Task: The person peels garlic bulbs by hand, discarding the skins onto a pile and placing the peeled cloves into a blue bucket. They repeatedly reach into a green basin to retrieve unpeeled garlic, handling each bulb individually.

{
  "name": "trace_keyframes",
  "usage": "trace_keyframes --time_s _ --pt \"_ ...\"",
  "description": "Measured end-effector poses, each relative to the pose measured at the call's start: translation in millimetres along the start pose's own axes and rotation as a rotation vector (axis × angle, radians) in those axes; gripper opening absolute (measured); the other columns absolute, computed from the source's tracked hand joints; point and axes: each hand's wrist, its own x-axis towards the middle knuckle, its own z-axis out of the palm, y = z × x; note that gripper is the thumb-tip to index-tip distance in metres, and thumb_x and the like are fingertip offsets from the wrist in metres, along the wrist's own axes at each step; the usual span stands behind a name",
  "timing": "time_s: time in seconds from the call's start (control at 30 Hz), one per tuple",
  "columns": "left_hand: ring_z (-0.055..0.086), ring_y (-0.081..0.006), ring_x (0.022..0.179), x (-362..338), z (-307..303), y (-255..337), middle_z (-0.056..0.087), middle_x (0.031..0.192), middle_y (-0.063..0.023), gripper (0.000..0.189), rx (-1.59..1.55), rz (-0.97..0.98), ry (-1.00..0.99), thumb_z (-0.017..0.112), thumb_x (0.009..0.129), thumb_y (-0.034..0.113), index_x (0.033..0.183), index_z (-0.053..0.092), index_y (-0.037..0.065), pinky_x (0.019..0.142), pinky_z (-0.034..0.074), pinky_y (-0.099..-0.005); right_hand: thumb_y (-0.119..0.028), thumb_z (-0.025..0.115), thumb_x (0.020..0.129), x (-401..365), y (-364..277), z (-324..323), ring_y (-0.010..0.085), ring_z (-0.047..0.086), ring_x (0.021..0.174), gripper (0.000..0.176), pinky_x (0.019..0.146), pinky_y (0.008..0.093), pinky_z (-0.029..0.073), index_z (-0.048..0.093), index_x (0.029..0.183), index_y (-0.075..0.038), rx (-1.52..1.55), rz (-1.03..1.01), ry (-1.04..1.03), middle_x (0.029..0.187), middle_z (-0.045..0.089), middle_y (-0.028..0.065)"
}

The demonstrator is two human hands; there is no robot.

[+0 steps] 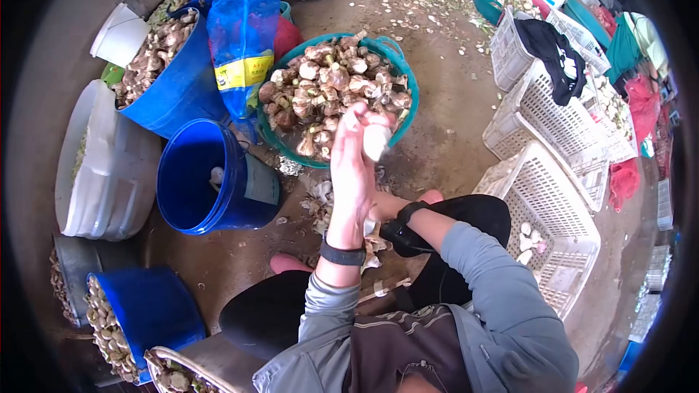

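My left hand [351,167] is raised over the front edge of a green basin [414,94] heaped with brown garlic bulbs [331,80]. Its fingers are bent round a white peeled bulb [376,142]. Close behind and below it, my right hand [382,206] is mostly hidden by the left wrist, and its fingers do not show. Loose garlic skins [317,204] lie on the floor under both hands, between my legs.
On the left stand an open blue bucket [258,182] with a white piece inside and a blue barrel [171,87] of garlic. On the right, a white crate [561,262] holds several peeled bulbs, with more crates [539,113] behind. A blue bag [244,36] touches the basin's left side.
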Motion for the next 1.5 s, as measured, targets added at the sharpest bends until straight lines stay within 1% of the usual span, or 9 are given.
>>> trace_keyframes --time_s 0.1,0.2,0.27,0.37,0.53,0.73,0.87,0.93,1.5 --pt "0.058 -0.0136 0.089 27 8 -17 0.062 0.099 -0.0086 0.036 0.723 0.256 -0.058 0.027 0.097 0.023 0.114 0.050 0.002 0.081 0.045 -0.0268 -0.028 0.058 0.078 -19 -7 -5 0.0326 0.060 0.081 0.022 0.073 0.0395 0.047 0.061 0.083 -0.006 -0.293 -0.028 -0.122 0.089 0.062 0.0197" --pt "0.053 -0.0202 0.104 12 95 -72 0.052 0.120 -0.0120 0.037 0.001 -0.243 -0.565 0.038 0.096 0.027 0.127 0.041 0.006 0.088 0.041 -0.0309 -0.023 0.052 0.082 7 8 5 0.0315 0.061 0.085 0.029 0.074 0.0397 0.049 0.058 0.109 -0.011 -0.302 0.053 -0.262 0.102 0.062 0.0169" --pt "0.047 -0.0269 0.114 -22 117 -103 0.048 0.125 -0.0138 0.044 0.536 0.283 -0.527 0.050 0.092 0.021 0.130 0.039 0.005 0.095 0.037 -0.0354 -0.015 0.053 0.071 14 -18 -15 0.0323 0.059 0.073 0.009 0.064 0.0400 0.046 0.062 0.074 -0.012 -0.263 0.135 -0.009 0.077 0.062 0.0145" --pt "0.043 -0.0295 0.118 -5 54 -80 0.049 0.123 -0.0155 0.048 0.624 0.307 -0.605 0.057 0.087 0.016 0.130 0.040 0.003 0.101 0.031 -0.0376 -0.006 0.049 0.078 46 -4 -79 0.0347 0.059 0.079 0.019 0.068 0.0423 0.047 0.063 0.090 -0.009 -0.360 0.037 0.426 0.085 0.062 0.0149" --pt "0.054 -0.0158 0.103 12 -87 -58 0.058 0.109 -0.0091 0.030 0.406 -0.148 0.031 0.048 0.092 0.010 0.120 0.048 0.001 0.092 0.042 -0.0290 -0.024 0.049 0.084 127 46 -92 0.0289 0.056 0.101 0.029 0.082 0.0390 0.047 0.061 0.109 -0.018 -0.603 -0.040 0.106 0.118 0.053 0.0144" --pt "0.055 -0.0166 0.093 16 -218 -64 0.057 0.105 -0.0068 0.040 0.584 -0.272 0.251 0.054 0.090 0.015 0.127 0.043 0.005 0.084 0.045 -0.0305 -0.023 0.058 0.084 142 60 -112 0.0327 0.059 0.093 0.030 0.081 0.0395 0.047 0.058 0.108 -0.006 -0.296 -0.063 0.310 0.106 0.060 0.0169" --pt "0.049 -0.0207 0.108 44 -195 -55 0.044 0.127 -0.0090 0.070 0.923 -0.047 0.042 0.065 0.083 0.012 0.139 0.024 0.012 0.091 0.042 -0.0308 -0.020 0.054 0.091 105 -67 -187 0.0053 0.049 0.069 0.023 0.060 0.0225 0.043 0.055 0.110 -0.006 0.371 0.085 -0.001 0.084 0.055 -0.0021" --pt "0.048 -0.0188 0.110 49 -165 -35 0.044 0.126 -0.0097 0.077 0.453 -0.005 -0.100 0.070 0.077 0.008 0.138 0.023 0.012 0.092 0.042 -0.0318 -0.023 0.055 0.091 84 -105 -196 0.0053 0.049 0.067 0.025 0.059 0.0219 0.042 0.054 0.110 -0.006 0.690 0.004 0.049 0.083 0.055 -0.0017" --pt "0.047 -0.0360 0.104 -55 -72 19 0.042 0.111 -0.0193 0.066 1.401 0.557 0.043 0.077 0.062 0.015 0.117 0.042 0.006 0.088 0.043 -0.0427 -0.019 0.055 0.086 -21 -184 -131 0.0079 0.045 0.060 0.022 0.053 0.0271 0.039 0.056 0.079 0.002 0.323 0.003 0.476 0.065 0.051 0.0036"
